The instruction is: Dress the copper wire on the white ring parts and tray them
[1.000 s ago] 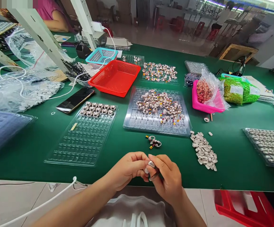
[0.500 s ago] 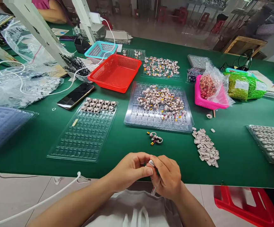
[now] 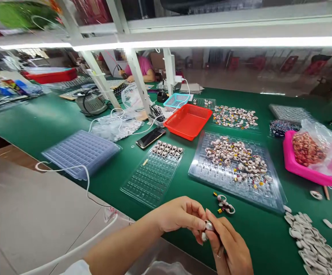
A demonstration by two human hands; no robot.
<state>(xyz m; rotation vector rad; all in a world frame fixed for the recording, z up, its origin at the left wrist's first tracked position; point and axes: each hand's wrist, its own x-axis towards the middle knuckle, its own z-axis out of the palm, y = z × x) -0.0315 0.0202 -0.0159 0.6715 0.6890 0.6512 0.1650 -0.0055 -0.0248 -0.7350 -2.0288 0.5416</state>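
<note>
Between the fingertips of both my hands is a small shiny, rounded earbud-like part (image 3: 209, 226), held just past the table's front edge. The thumb and fingers of my left hand (image 3: 180, 217) pinch it from the left. My right hand (image 3: 231, 244) closes on it from the right, partly hiding it. Just beyond my hands lie a few loose ring-shaped parts with yellow tabs (image 3: 225, 205). A clear tray (image 3: 148, 187) behind my left hand has rows of shiny rounded parts (image 3: 167, 149) at its far end. Small pale oval covers (image 3: 311, 240) lie heaped at the right.
Stacked clear trays (image 3: 201, 170) carry a pile of ring-shaped parts (image 3: 237, 156). Behind are a red basket (image 3: 187, 122), a blue basket (image 3: 177, 100) and a phone (image 3: 151, 137). A pink basket (image 3: 297, 168) stands right; a white cable (image 3: 88, 183) hangs left. A person (image 3: 144, 68) sits far back.
The view has swung left and up, bringing the shelf and its light into sight. My hands have turned the small part, so its shiny rounded face now shows.
</note>
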